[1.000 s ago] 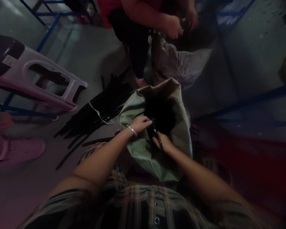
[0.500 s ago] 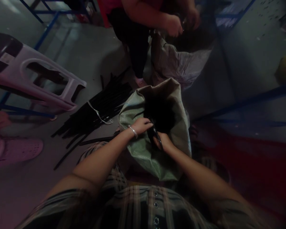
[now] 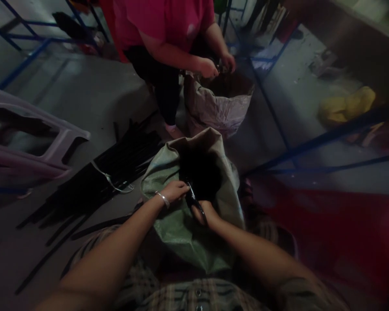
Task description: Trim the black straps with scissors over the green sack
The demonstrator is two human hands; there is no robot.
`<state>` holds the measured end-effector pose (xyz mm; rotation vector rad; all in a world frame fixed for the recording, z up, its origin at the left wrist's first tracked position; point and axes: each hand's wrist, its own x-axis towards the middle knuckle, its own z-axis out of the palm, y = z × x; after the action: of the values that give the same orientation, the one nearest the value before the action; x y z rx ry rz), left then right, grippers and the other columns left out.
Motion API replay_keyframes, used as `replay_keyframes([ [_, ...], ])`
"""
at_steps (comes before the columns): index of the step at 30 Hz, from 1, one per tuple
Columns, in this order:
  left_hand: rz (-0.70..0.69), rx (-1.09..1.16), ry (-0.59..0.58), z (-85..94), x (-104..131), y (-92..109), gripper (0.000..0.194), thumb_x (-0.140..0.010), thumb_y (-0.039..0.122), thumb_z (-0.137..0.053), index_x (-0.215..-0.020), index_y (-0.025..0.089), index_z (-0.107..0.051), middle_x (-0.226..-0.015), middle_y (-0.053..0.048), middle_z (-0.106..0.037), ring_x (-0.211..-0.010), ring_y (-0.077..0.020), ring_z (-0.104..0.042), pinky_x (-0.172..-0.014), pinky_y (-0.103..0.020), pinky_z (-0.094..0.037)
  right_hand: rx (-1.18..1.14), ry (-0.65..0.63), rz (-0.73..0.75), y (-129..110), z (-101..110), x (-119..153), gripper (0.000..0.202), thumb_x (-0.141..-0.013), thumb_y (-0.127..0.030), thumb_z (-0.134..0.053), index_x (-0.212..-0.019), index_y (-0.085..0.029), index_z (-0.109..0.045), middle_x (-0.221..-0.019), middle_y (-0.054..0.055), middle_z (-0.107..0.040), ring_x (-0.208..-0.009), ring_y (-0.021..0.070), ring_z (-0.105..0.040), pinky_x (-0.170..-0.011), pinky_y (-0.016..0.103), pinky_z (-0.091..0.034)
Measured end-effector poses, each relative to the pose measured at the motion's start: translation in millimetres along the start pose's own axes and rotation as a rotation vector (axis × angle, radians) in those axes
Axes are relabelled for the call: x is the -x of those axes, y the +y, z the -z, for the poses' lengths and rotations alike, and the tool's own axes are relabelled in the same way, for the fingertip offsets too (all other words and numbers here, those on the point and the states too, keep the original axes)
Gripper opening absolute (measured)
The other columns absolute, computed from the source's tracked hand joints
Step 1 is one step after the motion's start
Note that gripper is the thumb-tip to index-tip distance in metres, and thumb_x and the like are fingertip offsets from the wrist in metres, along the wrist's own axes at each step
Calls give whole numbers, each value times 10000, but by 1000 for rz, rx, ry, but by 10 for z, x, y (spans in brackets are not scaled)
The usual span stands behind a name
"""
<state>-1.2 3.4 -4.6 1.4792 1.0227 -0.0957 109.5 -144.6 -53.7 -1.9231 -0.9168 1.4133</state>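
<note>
A pale green woven sack (image 3: 171,220) stands open in front of me, its inside dark. Over its mouth, my right hand (image 3: 205,212) is closed round the handles of black scissors (image 3: 199,208), whose blades point up and left. My left hand (image 3: 176,190) wears a silver bangle and is pinched near the blade tips, on something dark that I cannot make out. Left of the sack, a bundle of long black strips (image 3: 94,185) lies on the floor with a pale tie across it.
A person in a pink top (image 3: 152,19) works over a second whitish sack (image 3: 220,114) ahead. A pink plastic stool (image 3: 45,134) is at left. Blue metal frames (image 3: 294,151), a yellow bag (image 3: 346,106) and a red surface (image 3: 327,229) are at right.
The view has shifted, so the sacks and strips sit further left and lower, and more of the person ahead shows. The scissor blades now show more clearly between my hands.
</note>
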Motion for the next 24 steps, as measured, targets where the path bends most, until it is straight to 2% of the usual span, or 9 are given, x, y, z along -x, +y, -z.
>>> replay_keyframes([
  [4,32,22,-58,-4,-3,13,358,-684,510,-559,-674,154,-530,-512,46,-475,-395,-62,-368,-399,-193,-265,-17,27,-18,78,-58,-19,225,-730,-266,-502,-529,-166,-504,-490,-11,-477,-457,97,-413,-447,231,-277],
  [7,31,-32,-50,16,-54,18,335,-684,493,-542,-654,160,-520,-493,49,-458,-405,-72,-382,-411,-199,-280,15,-17,-30,130,-14,-60,251,-750,-322,-511,-555,-165,-525,-496,-13,-489,-450,94,-409,-442,229,-277],
  [10,-3,-129,-23,94,-152,22,279,-657,435,-559,-670,156,-557,-516,40,-480,-457,-94,-431,-452,-213,-325,110,-73,-4,90,111,-105,248,-761,-368,-531,-629,-161,-569,-536,-5,-530,-470,98,-440,-450,225,-295],
  [14,-81,-221,-39,243,-297,19,239,-620,325,-569,-778,151,-616,-619,16,-559,-566,-120,-504,-531,-221,-379,341,4,-40,-39,306,-169,246,-732,-406,-580,-692,-167,-621,-587,24,-580,-480,118,-471,-455,244,-309],
  [18,11,-266,-53,317,-405,-17,314,-704,401,-501,-892,172,-606,-526,39,-507,-478,-134,-493,-489,-236,-376,519,48,-29,-141,459,-222,337,-693,-509,-601,-762,-183,-654,-617,36,-599,-487,138,-494,-446,251,-316],
  [20,26,-329,-68,324,-429,-38,275,-710,408,-505,-841,188,-606,-513,41,-507,-488,-141,-512,-508,-241,-395,577,48,-26,-205,512,-211,400,-672,-561,-603,-809,-189,-659,-648,40,-611,-508,148,-514,-450,247,-327],
  [22,-77,-420,-36,344,-416,-41,186,-695,355,-536,-749,196,-616,-587,20,-579,-612,-154,-572,-601,-245,-430,605,54,-39,-288,549,-156,448,-668,-592,-592,-855,-190,-658,-690,47,-627,-539,159,-538,-460,245,-340],
  [24,-152,-539,47,403,-353,-11,117,-663,294,-560,-657,192,-617,-661,-6,-634,-719,-183,-602,-681,-265,-440,590,55,-45,-380,572,-66,461,-688,-596,-573,-885,-187,-654,-722,55,-640,-568,168,-559,-470,242,-351],
])
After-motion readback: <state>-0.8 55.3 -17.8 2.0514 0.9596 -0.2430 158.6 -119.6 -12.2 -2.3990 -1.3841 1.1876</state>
